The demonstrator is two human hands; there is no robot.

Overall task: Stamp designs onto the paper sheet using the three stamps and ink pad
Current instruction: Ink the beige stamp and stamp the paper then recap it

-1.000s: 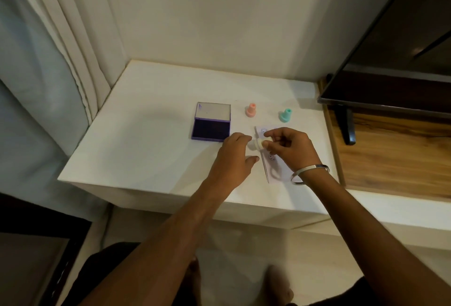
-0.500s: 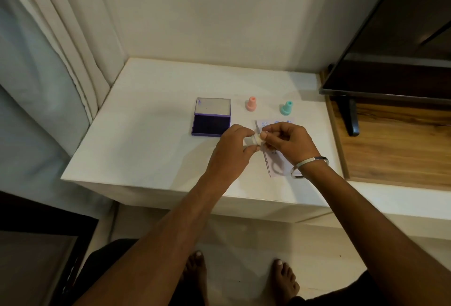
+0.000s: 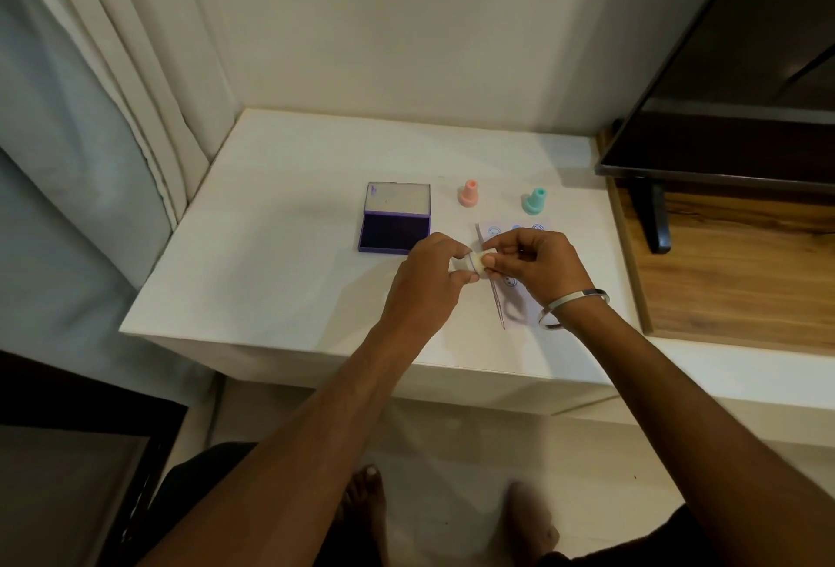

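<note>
since a second ago both of my hands have lifted a little off the paper and drawn closer, so the small cream stamp (image 3: 480, 262) now sits pinched between them instead of in my right fingers alone. my left hand (image 3: 427, 281) curls around its left end, thumb and forefinger closed on it, and my right hand (image 3: 537, 266) grips the other end with fingertips bunched tight — whether the two pieces are joined or coming apart i cannot tell, my fingers hide it. a thin dark line rings the stamp's middle.

under my right hand lies the paper sheet (image 3: 510, 245), its far edge showing three round blue prints, and another print peeks out below my fingers. its left edge looks lifted off the surface. the ink pad (image 3: 395, 218) sits open just left of the paper, lid tipped back, dark purple pad facing up, close to my left knuckles but not touching. beyond the paper stand the pink stamp (image 3: 469, 193) and the teal stamp (image 3: 535, 200), upright and apart from each other on the white table (image 3: 280, 250). a silver bangle (image 3: 571, 309) hangs at my right wrist — the dark tv screen (image 3: 732, 82) stands off to the right on the wooden shelf (image 3: 741, 277).
</note>
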